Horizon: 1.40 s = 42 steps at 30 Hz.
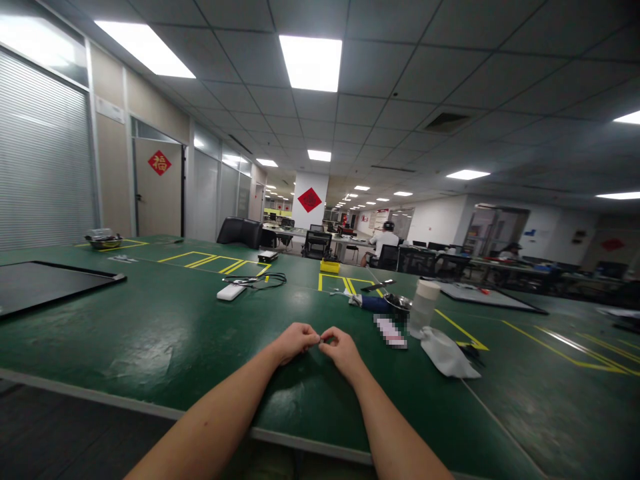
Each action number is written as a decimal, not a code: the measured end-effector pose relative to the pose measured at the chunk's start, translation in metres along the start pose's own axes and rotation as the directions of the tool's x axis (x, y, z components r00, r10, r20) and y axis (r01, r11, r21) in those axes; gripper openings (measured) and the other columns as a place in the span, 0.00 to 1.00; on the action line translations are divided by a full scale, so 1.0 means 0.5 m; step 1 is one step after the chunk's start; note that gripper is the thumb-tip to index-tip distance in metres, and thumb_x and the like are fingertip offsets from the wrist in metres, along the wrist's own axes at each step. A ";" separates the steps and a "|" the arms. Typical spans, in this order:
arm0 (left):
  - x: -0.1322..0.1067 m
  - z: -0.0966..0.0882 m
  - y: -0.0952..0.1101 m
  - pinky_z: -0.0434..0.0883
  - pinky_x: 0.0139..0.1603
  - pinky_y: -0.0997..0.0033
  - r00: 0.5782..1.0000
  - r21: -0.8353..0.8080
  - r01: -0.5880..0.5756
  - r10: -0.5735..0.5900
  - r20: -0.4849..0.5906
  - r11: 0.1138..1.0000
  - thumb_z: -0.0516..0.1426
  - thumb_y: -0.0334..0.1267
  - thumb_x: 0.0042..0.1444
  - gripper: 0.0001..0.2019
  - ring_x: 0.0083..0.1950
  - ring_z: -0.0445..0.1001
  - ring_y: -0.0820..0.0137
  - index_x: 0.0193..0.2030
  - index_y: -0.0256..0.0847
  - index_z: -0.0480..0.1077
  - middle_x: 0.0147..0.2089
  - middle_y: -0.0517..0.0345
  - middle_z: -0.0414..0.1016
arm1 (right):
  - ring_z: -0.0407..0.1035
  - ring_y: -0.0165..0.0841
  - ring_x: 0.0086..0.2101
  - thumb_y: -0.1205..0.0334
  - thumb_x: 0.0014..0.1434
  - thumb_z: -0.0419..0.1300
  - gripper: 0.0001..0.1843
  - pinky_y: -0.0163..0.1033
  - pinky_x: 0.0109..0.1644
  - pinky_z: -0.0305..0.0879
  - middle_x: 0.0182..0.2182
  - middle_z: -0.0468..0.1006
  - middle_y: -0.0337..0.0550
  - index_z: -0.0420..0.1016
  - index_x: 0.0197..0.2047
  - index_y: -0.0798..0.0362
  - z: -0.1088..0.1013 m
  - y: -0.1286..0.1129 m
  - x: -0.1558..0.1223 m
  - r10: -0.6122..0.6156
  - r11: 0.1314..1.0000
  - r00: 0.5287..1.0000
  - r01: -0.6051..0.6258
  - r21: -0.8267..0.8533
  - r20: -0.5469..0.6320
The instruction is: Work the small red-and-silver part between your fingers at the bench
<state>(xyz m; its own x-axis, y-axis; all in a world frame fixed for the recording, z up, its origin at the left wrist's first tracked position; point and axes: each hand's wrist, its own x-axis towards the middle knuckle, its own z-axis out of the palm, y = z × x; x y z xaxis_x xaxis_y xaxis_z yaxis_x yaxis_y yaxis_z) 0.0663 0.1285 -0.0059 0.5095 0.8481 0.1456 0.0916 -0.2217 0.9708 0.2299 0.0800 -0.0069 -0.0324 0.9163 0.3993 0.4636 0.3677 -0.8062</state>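
Note:
My left hand (296, 341) and my right hand (341, 348) meet just above the green table (200, 353), near its front edge. Thumb and fingers of each are pinched together, fingertips almost touching. Between them is a tiny object (320, 341), too small to name. Right of my right hand lies a pixelated pinkish flat item (391, 331). Beyond it are a dark blue cylinder (376, 304) and a metal bowl (399, 303). A translucent bottle with a pale lid (424, 308) stands beside a crumpled white bag (447, 351).
A white power bank (231, 291) with a black cable (265, 280) lies ahead on the left. Farther back are a small yellow box (330, 266) and yellow tape marks. Dark-edged boards (45, 287) rest at both sides. A person (385, 240) sits in the background.

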 end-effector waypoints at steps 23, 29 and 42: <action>-0.010 -0.002 0.007 0.50 0.21 0.78 0.999 0.049 -0.027 0.025 0.043 0.998 0.62 0.54 0.41 0.21 0.20 0.55 0.79 0.27 0.36 0.66 0.19 0.67 0.59 | 0.52 0.24 0.19 0.56 0.47 0.63 0.14 0.30 0.22 0.47 0.19 0.65 0.33 0.74 0.36 0.55 -0.008 -0.019 -0.009 0.011 0.988 0.997 -0.024 0.152 0.081; -0.007 0.002 0.010 0.46 0.22 0.77 0.999 0.103 -0.040 0.042 -0.022 0.994 0.61 0.56 0.40 0.22 0.20 0.52 0.79 0.23 0.37 0.62 0.17 0.69 0.56 | 0.57 0.24 0.20 0.55 0.48 0.63 0.14 0.30 0.24 0.53 0.27 0.72 0.38 0.74 0.36 0.55 -0.009 -0.033 -0.014 0.003 0.979 0.997 -0.018 0.201 0.073; -0.012 0.001 0.017 0.52 0.22 0.78 0.999 0.065 -0.044 0.042 0.031 0.997 0.63 0.51 0.39 0.20 0.21 0.57 0.78 0.25 0.37 0.63 0.19 0.67 0.61 | 0.58 0.25 0.18 0.59 0.46 0.62 0.12 0.31 0.23 0.52 0.17 0.67 0.33 0.74 0.35 0.55 0.000 -0.007 -0.003 0.047 0.981 0.999 -0.047 0.186 0.007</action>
<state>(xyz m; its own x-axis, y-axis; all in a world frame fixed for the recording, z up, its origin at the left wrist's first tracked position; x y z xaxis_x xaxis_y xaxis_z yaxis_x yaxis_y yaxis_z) 0.0644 0.1211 0.0013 0.5390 0.8228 0.1800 0.1244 -0.2891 0.9492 0.2283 0.0775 -0.0045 -0.0172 0.9336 0.3578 0.2917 0.3470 -0.8914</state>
